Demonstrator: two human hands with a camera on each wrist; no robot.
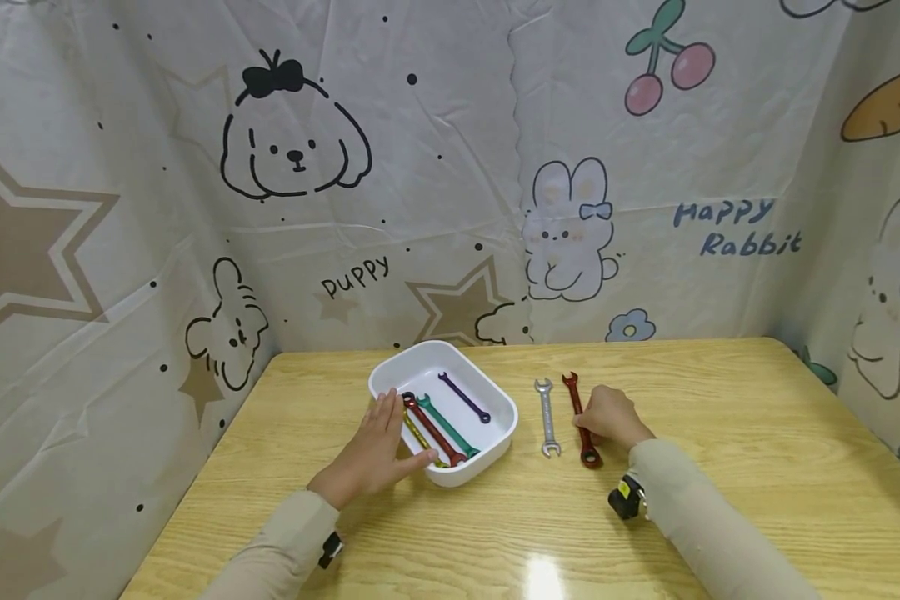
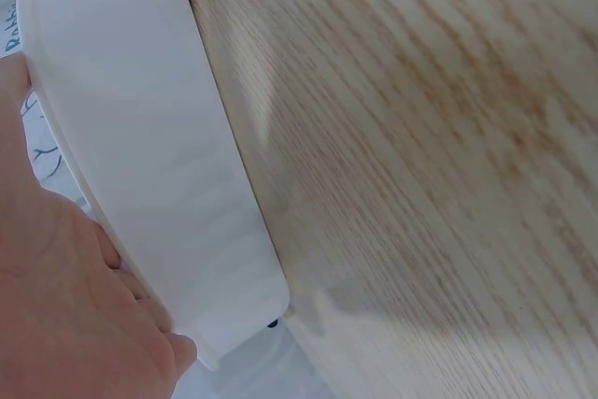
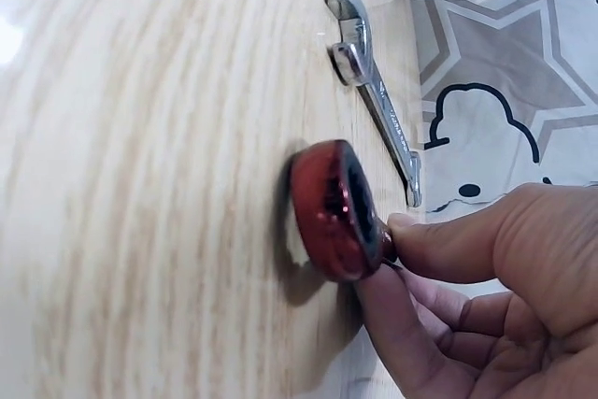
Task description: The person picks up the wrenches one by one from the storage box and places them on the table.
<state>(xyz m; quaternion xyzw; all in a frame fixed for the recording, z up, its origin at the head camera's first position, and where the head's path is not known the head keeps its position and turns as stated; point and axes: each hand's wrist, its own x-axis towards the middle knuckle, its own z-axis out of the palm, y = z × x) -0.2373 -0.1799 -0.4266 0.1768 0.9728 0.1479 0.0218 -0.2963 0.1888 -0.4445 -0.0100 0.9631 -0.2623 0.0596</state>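
Observation:
My right hand (image 1: 610, 416) pinches a red wrench (image 1: 589, 451) between thumb and fingers. In the right wrist view the wrench's ring end (image 3: 334, 212) points at the camera, close to the table. Left of it lies a silver open-ended wrench (image 1: 547, 418). My left hand (image 1: 375, 450) rests on the near-left rim of a white plastic bin (image 1: 506, 403), its fingers extended and thumb spread along the edge. Inside the bin lie a purple wrench (image 1: 465, 397), a green wrench (image 1: 447, 425), another red wrench (image 1: 437, 431) and a yellow wrench (image 1: 417, 434), partly covered by the left hand.
Everything stands on a light wooden table (image 1: 480, 533). Behind and beside it hangs a printed cloth (image 1: 435, 208) with cartoon animals and stars. A small black device (image 1: 626, 497) sits at the right wrist.

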